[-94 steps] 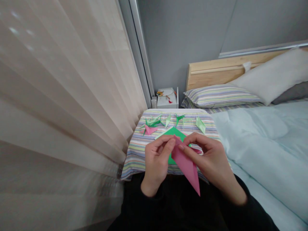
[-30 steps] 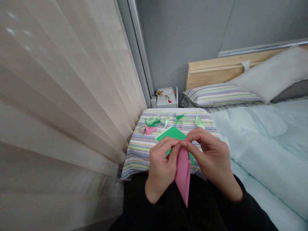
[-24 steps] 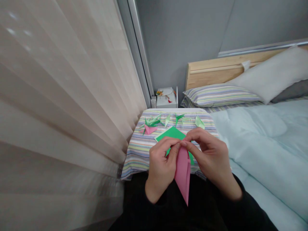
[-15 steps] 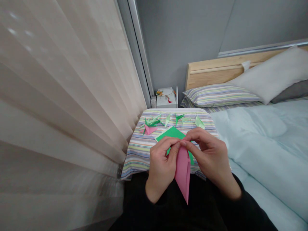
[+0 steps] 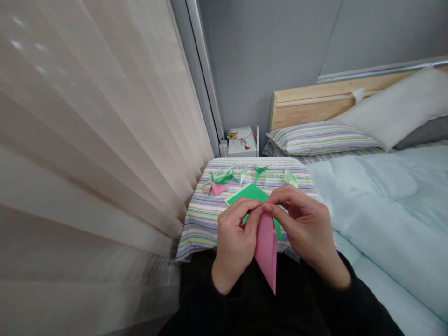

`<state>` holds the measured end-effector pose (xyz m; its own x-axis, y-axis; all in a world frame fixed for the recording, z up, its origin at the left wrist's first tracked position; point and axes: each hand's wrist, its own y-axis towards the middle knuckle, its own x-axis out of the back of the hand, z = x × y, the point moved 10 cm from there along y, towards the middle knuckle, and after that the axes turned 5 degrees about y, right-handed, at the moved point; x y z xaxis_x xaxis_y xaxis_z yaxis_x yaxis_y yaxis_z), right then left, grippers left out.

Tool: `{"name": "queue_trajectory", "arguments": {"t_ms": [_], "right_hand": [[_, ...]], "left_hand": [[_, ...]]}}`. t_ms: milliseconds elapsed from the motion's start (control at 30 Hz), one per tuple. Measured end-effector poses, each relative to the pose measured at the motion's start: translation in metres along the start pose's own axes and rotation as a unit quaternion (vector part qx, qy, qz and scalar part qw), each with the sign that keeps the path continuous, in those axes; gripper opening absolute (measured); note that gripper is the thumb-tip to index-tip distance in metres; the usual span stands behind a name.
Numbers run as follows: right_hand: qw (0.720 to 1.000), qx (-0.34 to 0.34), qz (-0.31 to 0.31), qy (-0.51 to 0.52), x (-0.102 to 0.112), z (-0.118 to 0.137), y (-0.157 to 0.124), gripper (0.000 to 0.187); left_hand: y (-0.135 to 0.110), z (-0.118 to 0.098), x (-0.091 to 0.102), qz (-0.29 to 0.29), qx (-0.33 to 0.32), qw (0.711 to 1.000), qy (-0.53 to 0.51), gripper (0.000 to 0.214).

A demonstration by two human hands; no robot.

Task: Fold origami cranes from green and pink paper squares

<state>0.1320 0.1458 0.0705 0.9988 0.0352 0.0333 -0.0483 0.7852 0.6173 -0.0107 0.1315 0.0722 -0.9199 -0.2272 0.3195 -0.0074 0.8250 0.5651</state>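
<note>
A folded piece of pink origami paper point(image 5: 266, 247) hangs point-down between my hands. My left hand point(image 5: 238, 238) pinches its upper edge between thumb and forefinger. From the other side, my right hand point(image 5: 306, 224) pinches the same top end, so the fingertips of both hands meet and hide that part of the fold. Beneath and behind them, green square paper point(image 5: 251, 191) with a pale border lies on the striped cloth. Farther back are several green folded paper figures point(image 5: 224, 176) and a pink folded paper figure point(image 5: 218, 188).
The small table is covered by a striped cloth point(image 5: 199, 224). Pleated curtains point(image 5: 122, 140) hang close on the left. On the right is a bed with a pale blue quilt point(image 5: 385, 200). A white nightstand point(image 5: 241, 147) stands behind the table.
The lower tip of the pink paper has shifted slightly right and up. My fingers have moved only a little at the top fold; everything else stays put.
</note>
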Motion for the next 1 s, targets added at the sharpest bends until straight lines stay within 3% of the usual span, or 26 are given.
{"name": "queue_trajectory", "arguments": {"t_ms": [600, 800, 1000], "right_hand": [[1.0, 0.004, -0.006, -0.019, 0.0, 0.002, 0.001, 0.011], [0.998, 0.026, -0.06, -0.02, 0.012, 0.006, -0.001, 0.012], [0.999, -0.002, 0.031, 0.02, -0.003, -0.005, -0.001, 0.008]], "left_hand": [[0.0, 0.0, -0.001, 0.006, -0.001, 1.0, -0.007, 0.015], [0.002, 0.002, 0.002, 0.017, -0.008, 1.0, -0.01, 0.015], [0.003, -0.002, 0.007, 0.021, -0.041, 0.999, 0.004, 0.013]]}}
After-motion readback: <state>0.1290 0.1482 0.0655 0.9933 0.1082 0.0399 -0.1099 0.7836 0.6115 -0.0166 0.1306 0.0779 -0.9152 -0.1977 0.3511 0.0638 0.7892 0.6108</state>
